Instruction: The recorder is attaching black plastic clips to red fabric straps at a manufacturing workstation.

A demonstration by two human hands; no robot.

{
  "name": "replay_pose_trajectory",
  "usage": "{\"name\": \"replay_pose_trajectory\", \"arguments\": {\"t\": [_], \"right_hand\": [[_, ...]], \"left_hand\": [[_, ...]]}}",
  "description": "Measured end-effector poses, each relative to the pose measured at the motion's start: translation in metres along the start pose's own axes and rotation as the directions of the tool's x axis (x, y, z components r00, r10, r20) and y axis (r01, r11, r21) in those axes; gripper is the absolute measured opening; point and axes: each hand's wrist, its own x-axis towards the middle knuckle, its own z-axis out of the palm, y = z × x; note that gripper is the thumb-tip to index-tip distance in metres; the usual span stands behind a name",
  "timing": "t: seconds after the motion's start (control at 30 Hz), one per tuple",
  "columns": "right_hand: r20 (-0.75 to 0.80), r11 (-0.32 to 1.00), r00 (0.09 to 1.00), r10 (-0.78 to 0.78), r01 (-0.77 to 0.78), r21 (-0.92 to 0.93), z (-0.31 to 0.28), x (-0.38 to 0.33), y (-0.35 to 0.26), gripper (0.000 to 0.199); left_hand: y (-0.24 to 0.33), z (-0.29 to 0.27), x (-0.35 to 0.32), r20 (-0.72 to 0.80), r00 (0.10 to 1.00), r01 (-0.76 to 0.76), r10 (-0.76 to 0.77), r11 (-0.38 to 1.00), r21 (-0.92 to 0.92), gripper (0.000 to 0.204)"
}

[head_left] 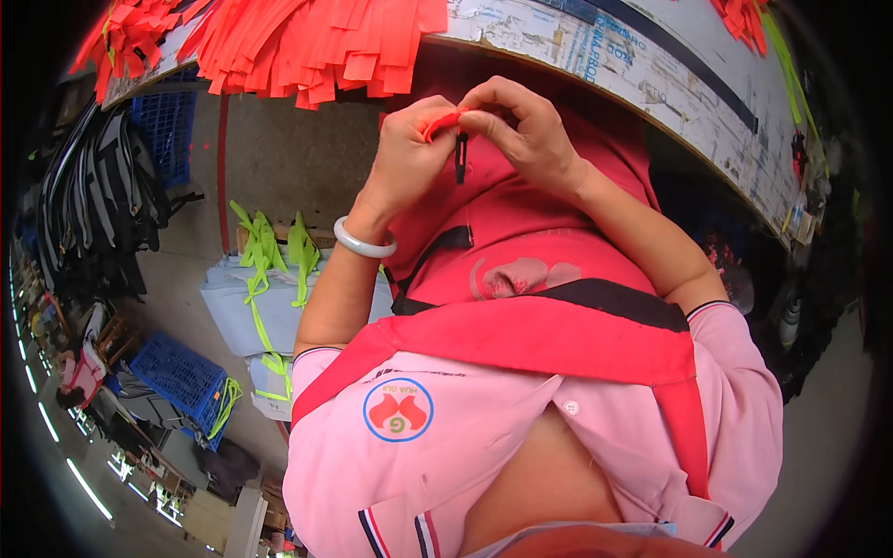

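Observation:
My left hand (417, 147), with a pale bangle on its wrist, is closed around a small red-orange fabric strip (443, 125). Thumb and fingers of my right hand (528, 132) pinch at the strip's right end, so both hands meet there. From between them hangs a narrow black piece with a slot (461, 158); its exact kind is not clear. Just ahead on the table, a heap of red-orange strips (326, 46) hangs over the edge. A red apron (539, 214) lies across my lap below the hands.
The worn white table (633, 74) runs along the front. Left of me are stacked pale grey panels (233, 302) with yellow-green straps (263, 244), hanging black-and-grey strips (93, 186) and a blue crate (181, 372). Another person (86, 372) is farther back at left.

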Motion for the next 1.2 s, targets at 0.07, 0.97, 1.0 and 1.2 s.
{"name": "replay_pose_trajectory", "arguments": {"t": [0.07,0.97,1.0,1.2], "right_hand": [[-0.008,1.0,1.0,0.015,-0.015,0.026,-0.002,-0.003,-0.002,0.015],[0.274,0.957,0.917,0.289,-0.287,-0.049,-0.002,0.014,0.003,0.021],[0.236,0.984,0.96,0.154,-0.17,0.047,-0.001,0.021,0.007,0.026],[0.289,0.986,0.944,0.162,-0.143,-0.085,-0.007,0.079,-0.022,0.031]], "left_hand": [[0.011,-0.008,0.004,0.076,0.995,0.073,-0.068,0.995,-0.063,0.015],[0.034,-0.036,0.008,-0.322,0.917,0.079,-0.236,0.898,-0.434,0.013],[0.031,-0.042,0.004,-0.317,0.922,0.071,-0.224,0.9,-0.43,0.013],[0.008,-0.045,-0.017,-0.292,0.887,0.211,-0.357,0.877,-0.432,0.015]]}}
